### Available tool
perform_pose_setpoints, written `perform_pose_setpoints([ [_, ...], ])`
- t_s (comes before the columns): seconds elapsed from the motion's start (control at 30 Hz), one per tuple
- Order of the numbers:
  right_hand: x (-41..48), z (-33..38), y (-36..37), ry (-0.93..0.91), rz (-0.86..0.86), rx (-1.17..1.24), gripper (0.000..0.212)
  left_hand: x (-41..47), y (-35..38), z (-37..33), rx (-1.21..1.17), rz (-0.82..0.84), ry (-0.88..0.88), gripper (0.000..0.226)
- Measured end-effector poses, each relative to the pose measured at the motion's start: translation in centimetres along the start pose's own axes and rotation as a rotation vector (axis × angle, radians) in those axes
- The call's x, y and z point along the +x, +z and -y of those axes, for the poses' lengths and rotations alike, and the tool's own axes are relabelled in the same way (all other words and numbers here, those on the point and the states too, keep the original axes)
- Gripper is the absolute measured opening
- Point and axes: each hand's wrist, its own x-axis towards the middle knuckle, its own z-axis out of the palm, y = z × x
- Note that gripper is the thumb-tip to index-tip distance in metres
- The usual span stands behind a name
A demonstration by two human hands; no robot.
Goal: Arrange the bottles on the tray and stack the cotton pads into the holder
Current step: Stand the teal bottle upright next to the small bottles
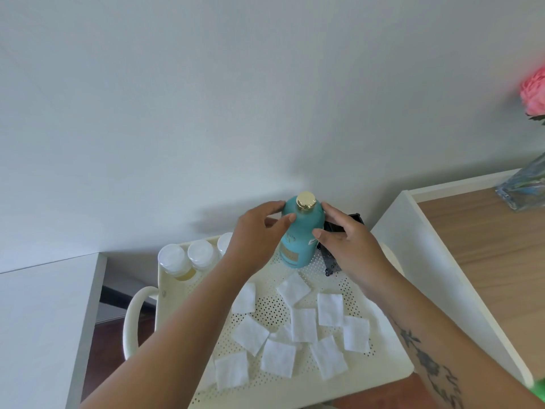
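Note:
A teal bottle [299,231] with a gold cap stands upright at the back of the cream perforated tray [383,370]. My left hand [259,234] wraps its left side and my right hand [348,240] grips its right side. Three clear bottles with white caps [188,256] stand in a row at the tray's back left, the third partly hidden behind my left wrist. Several square white cotton pads [303,324] lie scattered over the tray's front half. A dark holder [334,231] sits behind my right hand, mostly hidden.
The tray tops a cart with a curved cream handle [132,320] on its left. A white shelf edge [85,305] stands to the left. On the right, a wooden desk [486,255] carries a glass vase [522,187] with a pink flower [533,93].

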Motion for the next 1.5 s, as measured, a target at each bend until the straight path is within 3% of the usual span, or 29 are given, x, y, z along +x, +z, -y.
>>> perform_pose_setpoints([
  [0.17, 0.7, 0.6, -0.6, -0.024, 0.034, -0.087, 0.052, 0.8, -0.6, 0.0, -0.043, 0.142, 0.025, 0.048],
  [0.27, 1.3, 0.6, -0.5, -0.066, 0.036, -0.086, 0.048, 0.7, -0.7, -0.1, -0.048, 0.179, 0.035, 0.045],
  [0.67, 3.9, 0.3, -1.7, 0.016, 0.305, 0.012, 0.044, -1.0, -0.3, 0.6, -0.103, -0.065, 0.038, 0.042],
  [0.77, 3.7, 0.1, -1.6, 0.014, 0.275, 0.036, 0.039, -0.9, -0.3, 0.8, -0.099, -0.064, 0.025, 0.045],
  [0.9, 2.7, -0.4, -1.0, -0.017, 0.136, 0.048, 0.05, -0.6, -0.6, 0.8, -0.173, 0.099, -0.015, 0.053],
  [0.97, 2.5, -0.9, -0.6, -0.024, 0.091, 0.04, 0.045, -0.6, -0.8, 0.8, -0.197, 0.134, -0.02, 0.052],
  [1.07, 2.7, -1.3, -0.2, -0.006, 0.078, 0.09, 0.034, -0.8, -0.7, 0.8, -0.194, 0.082, -0.024, 0.05],
  [1.27, 3.1, -0.9, -0.5, 0.015, 0.12, 0.133, 0.033, -1.5, 1.0, 1.1, -0.209, -0.076, -0.022, 0.05],
  [1.5, 3.0, -0.9, -0.3, 0.03, 0.134, 0.205, 0.036, -1.5, 1.0, 1.0, -0.204, -0.09, -0.026, 0.049],
])
